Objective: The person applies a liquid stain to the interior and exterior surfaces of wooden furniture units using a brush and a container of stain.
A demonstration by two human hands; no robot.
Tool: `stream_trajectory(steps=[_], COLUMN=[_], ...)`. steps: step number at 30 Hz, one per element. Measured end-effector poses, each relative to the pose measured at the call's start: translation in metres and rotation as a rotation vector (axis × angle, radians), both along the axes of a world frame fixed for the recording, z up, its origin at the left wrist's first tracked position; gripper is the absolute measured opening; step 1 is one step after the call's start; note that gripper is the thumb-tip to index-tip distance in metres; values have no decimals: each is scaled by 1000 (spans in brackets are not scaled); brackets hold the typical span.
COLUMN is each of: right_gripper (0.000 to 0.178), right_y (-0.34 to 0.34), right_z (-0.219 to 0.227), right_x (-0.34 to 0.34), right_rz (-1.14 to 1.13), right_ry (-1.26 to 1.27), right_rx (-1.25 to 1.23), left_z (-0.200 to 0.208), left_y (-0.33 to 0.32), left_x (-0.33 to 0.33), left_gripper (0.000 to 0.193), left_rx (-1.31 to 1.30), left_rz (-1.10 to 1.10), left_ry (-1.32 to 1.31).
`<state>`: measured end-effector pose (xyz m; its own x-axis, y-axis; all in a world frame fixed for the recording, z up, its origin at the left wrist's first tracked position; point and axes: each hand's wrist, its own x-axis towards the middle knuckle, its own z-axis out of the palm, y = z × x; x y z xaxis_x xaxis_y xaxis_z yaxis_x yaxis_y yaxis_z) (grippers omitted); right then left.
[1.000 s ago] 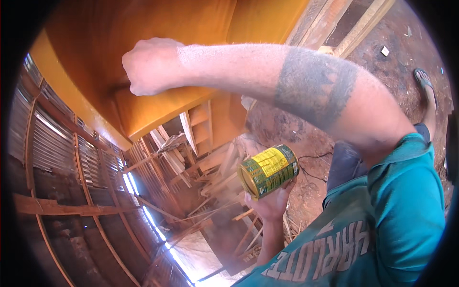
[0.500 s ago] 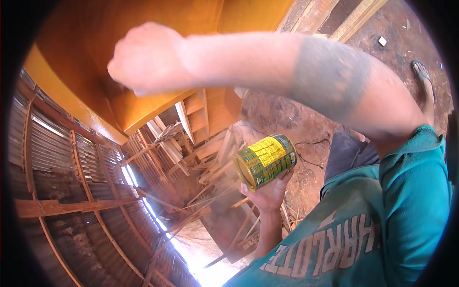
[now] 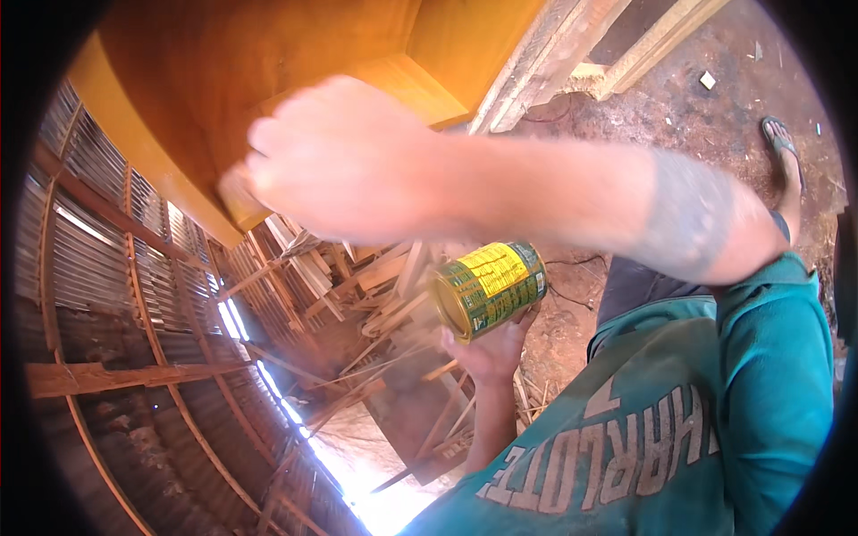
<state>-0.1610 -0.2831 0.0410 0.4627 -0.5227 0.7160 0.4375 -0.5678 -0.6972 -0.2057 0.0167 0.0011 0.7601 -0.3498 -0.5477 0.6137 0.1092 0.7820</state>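
Observation:
From the lower edge my left hand (image 3: 490, 355) holds a green and yellow metal can (image 3: 500, 275) from below. The can lies tilted, with its round end toward the left. My right arm reaches across the view from the right, above the can. At its end, my right hand (image 3: 335, 165) is closed and smeared by motion, in front of a glossy orange-brown wooden piece of furniture (image 3: 268, 45). A pale bit shows under the curled fingers; whether it is a finger or a held thing is unclear.
Rough timber posts (image 3: 554, 58) stand beside the furniture. Loose offcuts and boards (image 3: 384, 295) lie heaped below it. A corrugated metal wall (image 3: 116, 295) with wooden rails runs along the left. Bare reddish ground (image 3: 643, 121) and a sandalled foot (image 3: 779, 138) show at the right.
My right hand has moved to the right and down, across the furniture toward the can. The left hand still holds the can, almost in the same place. The view has shifted slightly.

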Motion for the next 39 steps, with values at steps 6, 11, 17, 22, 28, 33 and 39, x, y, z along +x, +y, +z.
stream_trajectory(steps=[6, 11, 17, 22, 28, 33, 39], right_gripper=[18, 19, 24, 26, 23, 21, 29], right_y=[-17, -47, -78, -72, -68, -30, 25], right_z=[-23, -29, -8, 21, -104, -121, -111], right_x=[7, 20, 2, 31, -61, -174, -160], right_rz=[21, 114, 3, 62, 126, 331, 588], right_ry=[83, 419, 736, 446, 772, 951, 1125], right_rx=[151, -122, -37, -155, -136, 197, 156], left_z=[12, 25, 28, 24, -21, -52, -62], left_y=[-18, -29, -46, -41, 28, 35, 65], left_x=[-8, -24, -44, -35, -19, -24, -41], left_gripper=[87, 84, 68, 68, 87, 83, 73], left_rx=[-3, -15, 486, 193, -140, -299, -558], left_rz=[-58, -24, -88, -83, -91, 20, 331], left_ry=[7, 26, -524, -324, -146, -73, 36])
